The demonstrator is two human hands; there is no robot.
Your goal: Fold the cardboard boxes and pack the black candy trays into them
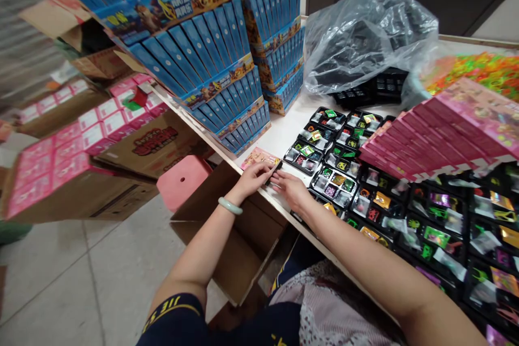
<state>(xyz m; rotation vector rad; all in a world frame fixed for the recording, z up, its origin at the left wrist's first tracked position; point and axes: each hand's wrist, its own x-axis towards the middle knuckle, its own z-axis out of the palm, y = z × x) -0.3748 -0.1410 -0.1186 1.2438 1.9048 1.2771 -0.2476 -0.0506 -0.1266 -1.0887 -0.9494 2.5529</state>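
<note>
Both hands meet at the near edge of the white table (pixel 284 130). My left hand (pixel 254 177), with a pale green bangle on its wrist, has its fingers curled round a small pink box (pixel 259 158) with a black tray end showing. My right hand (pixel 291 190) pinches the same box from the right side. Black trays (pixel 334 181) filled with small coloured packets lie just right of my hands.
Tall stacks of blue boxes (pixel 211 65) stand at the back left of the table. A fanned row of pink boxes (pixel 441 130) lies right. A clear plastic bag (pixel 365 38) covers black trays behind. An open cardboard carton (pixel 239 232) and a pink stool (pixel 182 179) sit on the floor.
</note>
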